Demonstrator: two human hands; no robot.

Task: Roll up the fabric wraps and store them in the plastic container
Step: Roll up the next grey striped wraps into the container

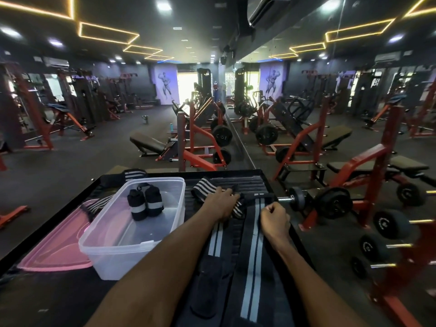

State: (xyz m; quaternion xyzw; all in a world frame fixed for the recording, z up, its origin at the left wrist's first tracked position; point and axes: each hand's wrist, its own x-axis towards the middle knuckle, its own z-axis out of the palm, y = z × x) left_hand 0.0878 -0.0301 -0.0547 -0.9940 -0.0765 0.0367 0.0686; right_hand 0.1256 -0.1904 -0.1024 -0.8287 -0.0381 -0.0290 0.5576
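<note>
Left hand (220, 204) flat on striped wrap (207, 188), centre frame; right hand (274, 221) fisted around long black wrap (253, 251), lower centre. Two rolled wraps (145, 204) already inside clear container (111, 251), centre left.

Head-worn wide-angle view, looking forward and down over a black table (271, 182) into a gym.

There is only this one view, so no part of the scene is shared with another. It sits above the near edge of the table, close enough that both forearms run up from the bottom edge to the left hand (220, 204) and right hand (274, 221). The plastic container (132, 234) lies near, left of centre. Beyond the table's far edge the view faces down the length of the room, with weight benches (147, 143) in the middle distance, ceiling lights above, and a rack of dumbbells (387, 224) close on the right. Straight lines bend near the edges.
</note>
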